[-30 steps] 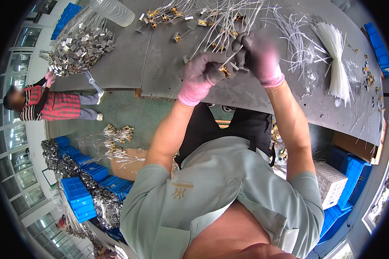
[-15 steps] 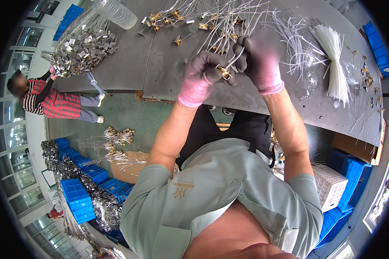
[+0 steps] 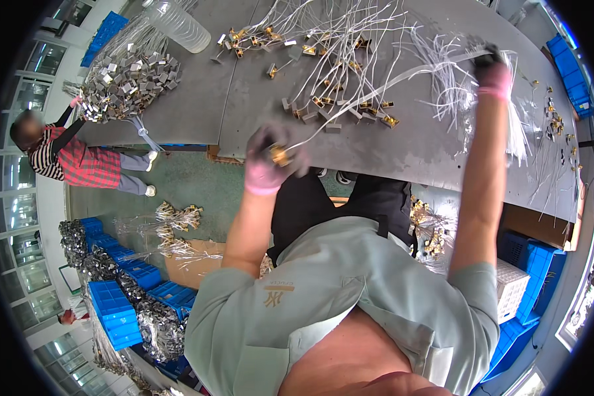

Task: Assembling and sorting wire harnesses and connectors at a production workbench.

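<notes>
My left hand point(image 3: 270, 155), in a dark-palmed glove with a pink cuff, holds a small gold-coloured metal clip point(image 3: 280, 156) just off the table's front edge. A white wire point(image 3: 376, 91) runs from that clip up and to the right in a long curve. At its far end, my right hand point(image 3: 490, 69), gloved the same way and smeared by motion, grips the wire above a bundle of white wires. Between my hands, several gold and grey parts with white wires attached point(image 3: 360, 112) lie on the grey table point(image 3: 257, 99).
Loose white wires point(image 3: 442, 86) and a wire bundle point(image 3: 518, 135) lie on the right. A clear plastic bottle point(image 3: 178, 26) lies at the upper left. Beyond it, a person in a checked apron point(image 3: 79, 158) stands by a heap of grey parts point(image 3: 135, 82). Blue crates point(image 3: 115, 313) stand behind me.
My hands have moved apart: the right far to the right, the left down and left with a gold clip. A white wire now stretches between them, and several wired parts show on the table.
</notes>
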The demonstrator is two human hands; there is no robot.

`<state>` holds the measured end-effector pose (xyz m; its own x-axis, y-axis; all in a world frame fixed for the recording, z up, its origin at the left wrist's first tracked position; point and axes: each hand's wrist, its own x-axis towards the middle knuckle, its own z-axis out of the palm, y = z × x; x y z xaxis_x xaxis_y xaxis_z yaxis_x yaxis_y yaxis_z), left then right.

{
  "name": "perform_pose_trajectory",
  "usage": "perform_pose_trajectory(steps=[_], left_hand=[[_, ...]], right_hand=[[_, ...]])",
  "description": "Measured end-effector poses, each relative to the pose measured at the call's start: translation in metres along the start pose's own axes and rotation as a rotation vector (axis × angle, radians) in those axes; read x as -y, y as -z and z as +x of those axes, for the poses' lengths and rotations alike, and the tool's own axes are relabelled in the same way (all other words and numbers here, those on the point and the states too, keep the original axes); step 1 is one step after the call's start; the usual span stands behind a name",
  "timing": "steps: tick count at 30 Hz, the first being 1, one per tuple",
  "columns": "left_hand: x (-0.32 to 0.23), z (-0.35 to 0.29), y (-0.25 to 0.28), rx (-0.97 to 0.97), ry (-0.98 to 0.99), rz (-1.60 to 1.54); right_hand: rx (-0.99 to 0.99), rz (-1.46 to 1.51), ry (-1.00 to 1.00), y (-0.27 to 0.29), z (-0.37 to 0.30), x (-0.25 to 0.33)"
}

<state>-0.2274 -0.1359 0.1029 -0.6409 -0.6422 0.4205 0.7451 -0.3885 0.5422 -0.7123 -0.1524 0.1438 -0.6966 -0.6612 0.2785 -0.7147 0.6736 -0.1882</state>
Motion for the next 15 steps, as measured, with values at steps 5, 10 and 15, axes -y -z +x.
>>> perform_pose_trajectory(steps=[5,10,15], left_hand=[[-0.014,-0.024,-0.004,0.059,0.002,-0.168],[0.009,0.025,-0.024,0.172,0.033,-0.352],[0.013,0.041,-0.038,0.164,-0.007,-0.404]], right_hand=[[-0.424,0.783,0.110,0.037,0.075,-0.150],[-0.878,0.178,0.750,0.160,-0.041,-0.049],[-0.731,-0.080,0.412,0.146,-0.040,-0.107]])
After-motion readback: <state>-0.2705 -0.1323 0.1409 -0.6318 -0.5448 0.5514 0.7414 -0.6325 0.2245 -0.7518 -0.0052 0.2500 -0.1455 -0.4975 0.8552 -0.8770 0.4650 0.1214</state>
